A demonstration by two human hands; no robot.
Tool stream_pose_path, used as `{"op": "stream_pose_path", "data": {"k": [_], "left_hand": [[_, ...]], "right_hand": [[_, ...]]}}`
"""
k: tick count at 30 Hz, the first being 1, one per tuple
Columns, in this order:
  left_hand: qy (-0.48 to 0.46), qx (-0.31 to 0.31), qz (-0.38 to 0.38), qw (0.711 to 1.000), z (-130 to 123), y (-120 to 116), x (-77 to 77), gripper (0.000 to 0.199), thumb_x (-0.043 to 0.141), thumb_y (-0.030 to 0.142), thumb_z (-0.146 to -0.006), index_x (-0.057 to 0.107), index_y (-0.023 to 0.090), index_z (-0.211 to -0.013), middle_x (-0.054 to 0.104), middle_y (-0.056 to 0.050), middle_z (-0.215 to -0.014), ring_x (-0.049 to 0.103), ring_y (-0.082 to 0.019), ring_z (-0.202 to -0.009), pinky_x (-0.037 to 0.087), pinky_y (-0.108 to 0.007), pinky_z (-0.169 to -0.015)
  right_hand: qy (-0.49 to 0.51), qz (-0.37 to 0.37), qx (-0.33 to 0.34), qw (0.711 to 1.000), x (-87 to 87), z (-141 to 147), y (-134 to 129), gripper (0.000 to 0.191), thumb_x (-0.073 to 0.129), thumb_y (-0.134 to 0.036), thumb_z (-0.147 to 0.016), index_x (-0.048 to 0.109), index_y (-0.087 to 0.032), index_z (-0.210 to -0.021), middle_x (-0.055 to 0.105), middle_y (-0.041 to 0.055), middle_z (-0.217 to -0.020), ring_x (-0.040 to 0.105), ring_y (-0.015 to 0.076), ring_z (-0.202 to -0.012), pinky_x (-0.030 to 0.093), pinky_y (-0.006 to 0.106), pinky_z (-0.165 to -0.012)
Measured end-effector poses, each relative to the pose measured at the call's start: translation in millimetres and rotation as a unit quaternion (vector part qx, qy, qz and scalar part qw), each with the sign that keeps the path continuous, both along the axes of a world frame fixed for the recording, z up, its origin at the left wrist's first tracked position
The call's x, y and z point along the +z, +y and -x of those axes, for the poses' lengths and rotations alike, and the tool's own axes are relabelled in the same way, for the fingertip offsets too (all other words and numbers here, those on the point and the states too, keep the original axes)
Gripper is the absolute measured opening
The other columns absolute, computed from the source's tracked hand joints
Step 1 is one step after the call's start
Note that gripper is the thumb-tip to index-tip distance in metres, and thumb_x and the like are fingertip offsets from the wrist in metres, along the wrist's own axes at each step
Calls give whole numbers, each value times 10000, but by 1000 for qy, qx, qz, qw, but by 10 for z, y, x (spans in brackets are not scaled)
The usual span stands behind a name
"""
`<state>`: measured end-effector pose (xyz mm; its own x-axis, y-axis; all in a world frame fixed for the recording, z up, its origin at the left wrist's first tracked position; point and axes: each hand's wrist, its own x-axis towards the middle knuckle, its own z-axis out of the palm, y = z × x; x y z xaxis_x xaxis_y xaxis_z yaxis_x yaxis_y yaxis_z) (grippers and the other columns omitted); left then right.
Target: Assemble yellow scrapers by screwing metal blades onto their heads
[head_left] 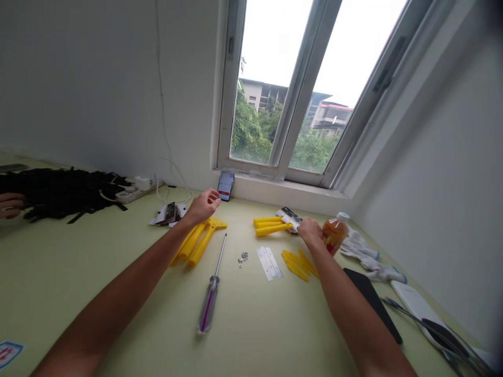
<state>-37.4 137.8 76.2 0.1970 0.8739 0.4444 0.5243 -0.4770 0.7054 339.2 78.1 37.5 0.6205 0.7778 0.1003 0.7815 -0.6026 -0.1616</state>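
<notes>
My left hand (pixel 204 205) is over the yellow scraper-like parts (pixel 201 243) at centre left, near the phone (pixel 225 186); its fingers are curled, and what they hold, if anything, is too small to name. My right hand (pixel 310 230) is beside a bottle of orange-brown drink (pixel 335 230) and the black-and-white packaging (pixel 290 217); its fingers are mostly hidden. Yellow handles (pixel 271 225) lie left of it. A screwdriver (pixel 210 298) with a clear and purple handle points away from me. Small nuts (pixel 243 257), metal strips (pixel 269 263) and flat yellow pieces (pixel 298 263) lie between my arms.
Black straps (pixel 74 193) and another person's hand (pixel 11 205) are at far left, near a power strip (pixel 137 192). Packages (pixel 167 214) lie left of my left hand. White gloves (pixel 367 256), a black flat object (pixel 371 301) and a white item (pixel 416 309) are at right.
</notes>
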Motion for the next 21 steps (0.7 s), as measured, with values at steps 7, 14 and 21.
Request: {"op": "stream_pose_path", "data": {"k": [7, 14, 21], "left_hand": [[58, 16, -3, 998, 100, 16, 64, 274, 471, 379, -852, 619, 178, -964, 694, -79, -952, 646, -185, -854, 501, -275, -743], [233, 47, 78, 968, 375, 90, 113, 252, 558, 389, -779, 690, 186, -851, 731, -88, -917, 668, -211, -834, 485, -275, -728], [363, 102, 177, 909, 436, 83, -17, 328, 700, 467, -627, 693, 171, -769, 720, -176, -896, 666, -337, -916, 492, -368, -751]], "right_hand": [[-33, 84, -38, 995, -31, 63, 84, 333, 576, -343, -921, 568, -163, -1201, 593, 88, -1202, 611, 211, -1014, 528, 422, -849], [-56, 104, 13, 993, 102, 338, 12, 283, 540, -312, -937, 593, -130, -1149, 620, 107, -1133, 627, 218, -984, 527, 397, -810], [-126, 35, 120, 984, 282, 792, -286, 378, 352, -231, -926, 544, -201, -1250, 591, 173, -1169, 642, 285, -974, 476, 408, -763]]}}
